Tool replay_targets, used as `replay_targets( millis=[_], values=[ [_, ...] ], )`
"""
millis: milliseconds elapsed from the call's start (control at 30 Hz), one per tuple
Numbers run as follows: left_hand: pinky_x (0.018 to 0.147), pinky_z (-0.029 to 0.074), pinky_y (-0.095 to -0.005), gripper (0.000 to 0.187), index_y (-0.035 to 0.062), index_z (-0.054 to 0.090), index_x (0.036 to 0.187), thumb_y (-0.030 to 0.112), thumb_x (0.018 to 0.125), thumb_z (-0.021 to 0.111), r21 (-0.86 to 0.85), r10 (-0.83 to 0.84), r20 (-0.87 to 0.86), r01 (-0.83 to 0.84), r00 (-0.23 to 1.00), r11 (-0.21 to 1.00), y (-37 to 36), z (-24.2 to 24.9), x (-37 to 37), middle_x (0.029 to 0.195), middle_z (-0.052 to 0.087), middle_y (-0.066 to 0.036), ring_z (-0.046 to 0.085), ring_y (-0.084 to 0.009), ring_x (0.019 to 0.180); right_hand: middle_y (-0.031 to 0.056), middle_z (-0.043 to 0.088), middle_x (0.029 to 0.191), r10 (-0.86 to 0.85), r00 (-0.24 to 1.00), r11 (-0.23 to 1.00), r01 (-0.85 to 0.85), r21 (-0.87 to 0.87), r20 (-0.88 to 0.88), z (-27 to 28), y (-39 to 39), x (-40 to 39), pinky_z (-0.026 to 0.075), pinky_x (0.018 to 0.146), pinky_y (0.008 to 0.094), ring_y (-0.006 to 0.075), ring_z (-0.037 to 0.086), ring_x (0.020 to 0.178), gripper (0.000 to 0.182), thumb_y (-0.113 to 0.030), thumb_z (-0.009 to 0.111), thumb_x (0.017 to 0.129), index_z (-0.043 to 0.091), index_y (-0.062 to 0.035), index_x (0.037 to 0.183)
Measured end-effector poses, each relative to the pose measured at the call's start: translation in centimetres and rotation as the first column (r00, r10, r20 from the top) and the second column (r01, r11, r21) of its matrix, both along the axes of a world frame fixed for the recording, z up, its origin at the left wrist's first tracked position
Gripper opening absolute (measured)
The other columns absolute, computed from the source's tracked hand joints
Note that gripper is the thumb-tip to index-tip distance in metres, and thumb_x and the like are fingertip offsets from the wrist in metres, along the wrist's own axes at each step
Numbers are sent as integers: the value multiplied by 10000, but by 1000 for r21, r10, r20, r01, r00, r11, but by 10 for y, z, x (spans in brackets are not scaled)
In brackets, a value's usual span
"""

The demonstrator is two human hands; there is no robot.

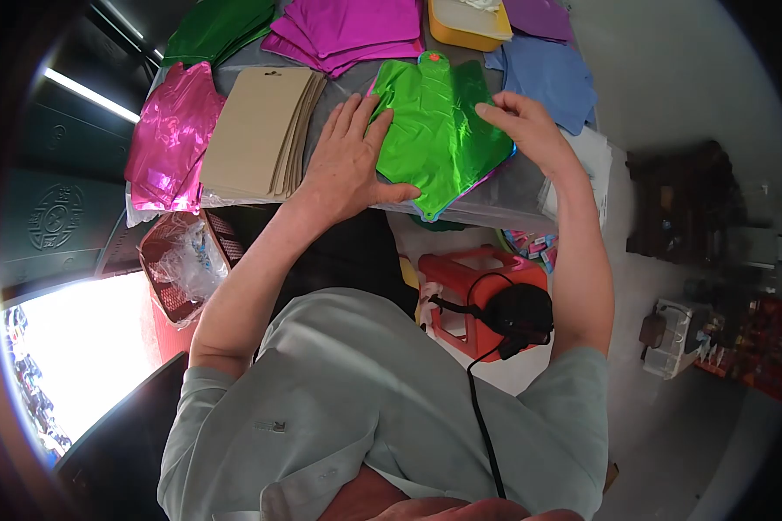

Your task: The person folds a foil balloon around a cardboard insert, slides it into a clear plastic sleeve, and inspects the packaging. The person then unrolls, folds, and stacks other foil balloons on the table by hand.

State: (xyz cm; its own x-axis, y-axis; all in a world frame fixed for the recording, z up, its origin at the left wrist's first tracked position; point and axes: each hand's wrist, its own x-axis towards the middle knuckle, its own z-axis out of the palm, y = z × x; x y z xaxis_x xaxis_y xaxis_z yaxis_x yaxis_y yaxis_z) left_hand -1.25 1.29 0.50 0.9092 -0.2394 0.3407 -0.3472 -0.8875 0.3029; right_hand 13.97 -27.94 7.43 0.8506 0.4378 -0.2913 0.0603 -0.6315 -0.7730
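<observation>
A flat, shiny green foil balloon [417, 130] lies at the table's near edge, with a small red and blue mark at its top and a narrow tip pointing towards me. Thin pink and blue edges show beneath it. My left hand [346, 161] rests open on its left side, fingers spread and thumb near the lower tip. At the upper right edge, my right hand [528, 130] has its thumb and forefinger closed on the foil. Its other fingers are curled and partly hidden.
Left of the balloon stand a stack of brown cards [256, 130] and pink foil pieces [174, 130]. Magenta foils [347, 30], a yellow tub [469, 35] and blue sheets [547, 78] lie behind. Below are a red stool [469, 260] and a basket of plastic [161, 269].
</observation>
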Motion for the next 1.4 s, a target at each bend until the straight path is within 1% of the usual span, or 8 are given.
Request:
replay_targets(
  millis=[133,267,567,800,1067,1233,1333,1400],
  values=[
    [1345,276,-588,1202,-63,494,1604,733,787,873,3,-3,-2,3,1000,1000,0,0,1,1694,406,-318,351,-490,1611,19,751,1238,-153,984,934,174,311,-90,-11,14,-4,474,1065,265,101,655,1210,501,-423,769,1065,739,-32,1378],
    [1344,277,-591,1204,-59,493,1605,738,786,873,6,4,-10,-4,1000,1000,1,0,1,1696,403,-322,352,-504,1609,55,740,1385,-91,966,928,170,333,-242,-4,14,2,445,1154,285,127,645,1313,587,-457,768,1062,700,-35,1465],
    [1346,272,-593,1218,-57,471,1618,746,792,865,10,3,-26,-3,1000,1000,0,1,1,1699,403,-323,352,-509,1610,46,747,1382,74,953,978,-11,210,-294,1,22,5,437,1173,304,125,636,1320,569,-436,771,1063,700,-49,1475],
    [1348,271,-594,1222,-60,469,1619,746,790,865,28,5,-30,-5,1000,1000,-1,5,1,1703,400,-322,351,-502,1613,31,690,1467,206,942,881,-60,470,-266,10,37,0,461,1183,325,130,632,1336,627,-367,800,1054,602,-54,1559],
    [1349,271,-591,1206,-49,460,1633,695,787,890,2,11,-41,-11,999,1000,0,4,0,1733,371,-294,326,-491,1630,57,674,1491,152,961,843,-4,538,-231,2,55,-2,487,1165,328,133,633,1342,672,-338,820,1035,561,-44,1581],
    [1350,269,-588,1223,-62,478,1621,748,789,861,1,1,-13,-1,1000,1000,1,2,0,1709,393,-312,343,-493,1615,54,750,1354,124,978,915,-47,402,-168,6,34,11,530,1091,314,122,697,1223,573,-325,819,1033,649,-14,1484],
    [1350,271,-588,1219,-61,475,1623,738,789,865,-6,12,-18,-12,1000,1000,1,1,-1,1715,389,-304,335,-491,1623,23,802,1192,58,955,993,-26,113,-291,0,6,28,565,976,284,95,737,1063,409,-280,792,1054,742,8,1340],
    [1349,276,-589,1209,-54,469,1627,715,788,877,-6,17,-27,-17,1000,1000,0,2,-1,1730,378,-290,320,-486,1638,12,804,1161,78,953,992,-46,114,-293,-14,-8,30,567,945,275,86,736,1028,369,-266,780,1062,757,8,1309]
  ],
)
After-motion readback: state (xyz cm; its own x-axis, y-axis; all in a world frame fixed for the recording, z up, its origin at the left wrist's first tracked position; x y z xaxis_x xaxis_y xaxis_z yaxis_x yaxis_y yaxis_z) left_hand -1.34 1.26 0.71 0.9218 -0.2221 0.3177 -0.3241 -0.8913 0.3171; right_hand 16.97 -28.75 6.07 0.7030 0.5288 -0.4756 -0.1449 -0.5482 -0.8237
